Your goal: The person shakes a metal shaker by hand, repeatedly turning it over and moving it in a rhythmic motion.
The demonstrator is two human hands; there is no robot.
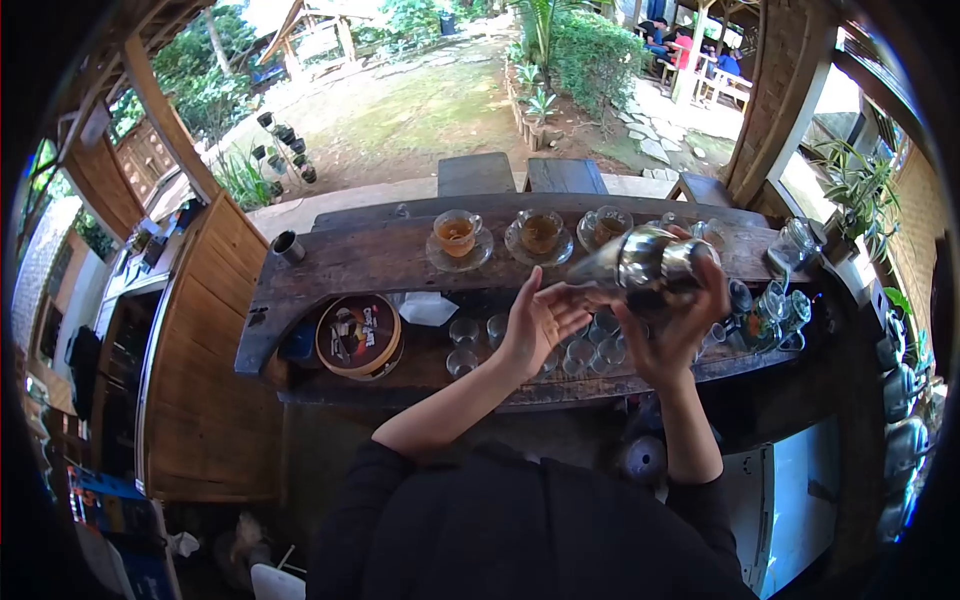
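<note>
A shiny metal shaker point(645, 262), slightly blurred, is tilted nearly sideways above the wooden counter. My right hand point(685, 315) is wrapped round its right end and underside. My left hand point(545, 320) is beside the narrow left end, fingers spread and palm turned up; its fingertips come close to the shaker, and I cannot tell whether they touch it. Behind the shaker, a glass cup of amber drink point(458, 232), a second one point(541, 232) and a third point(606, 226) sit on glass saucers.
A metal cup point(289, 248) stands at the counter's left end. On the lower shelf are a round box point(358, 336), a white packet point(427, 308) and several upturned glasses point(580, 356). A glass jar point(792, 246) and glass mugs point(770, 312) are at the right. People sit far off outdoors.
</note>
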